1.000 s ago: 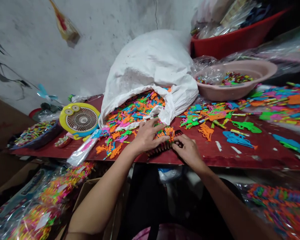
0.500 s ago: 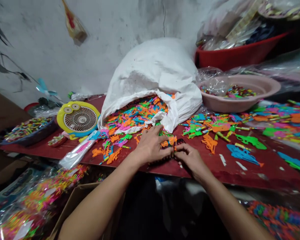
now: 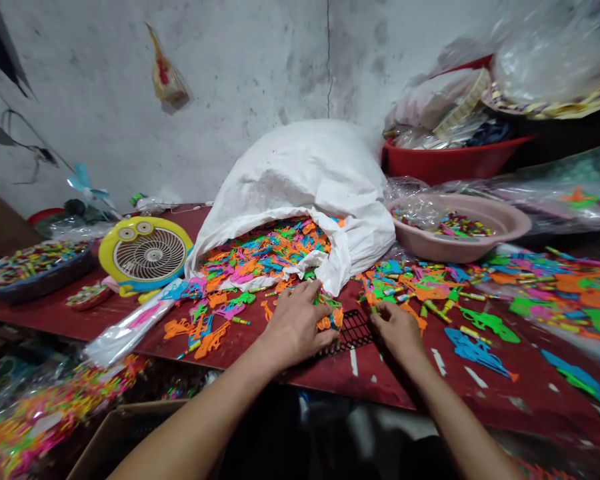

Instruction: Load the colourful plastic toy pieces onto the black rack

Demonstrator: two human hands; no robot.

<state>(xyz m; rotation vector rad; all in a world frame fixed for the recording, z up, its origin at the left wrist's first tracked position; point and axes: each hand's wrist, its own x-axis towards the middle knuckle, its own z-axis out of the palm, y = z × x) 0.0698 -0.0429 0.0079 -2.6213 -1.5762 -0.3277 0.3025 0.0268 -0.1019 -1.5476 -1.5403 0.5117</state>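
Near the front edge of the red table (image 3: 340, 381), a black grid rack (image 3: 357, 331) lies between the hands. The left hand (image 3: 296, 327) is palm down over the rack's left part, fingers slightly parted and bent over orange toy pieces (image 3: 330, 321) (whether it grips any, I cannot tell). The right hand (image 3: 397, 333) is at the rack's right end, thumb and fingertips drawn together, any hold unclear. Farther back, a white sack (image 3: 300, 167) spills toy pistols (image 3: 260, 250).
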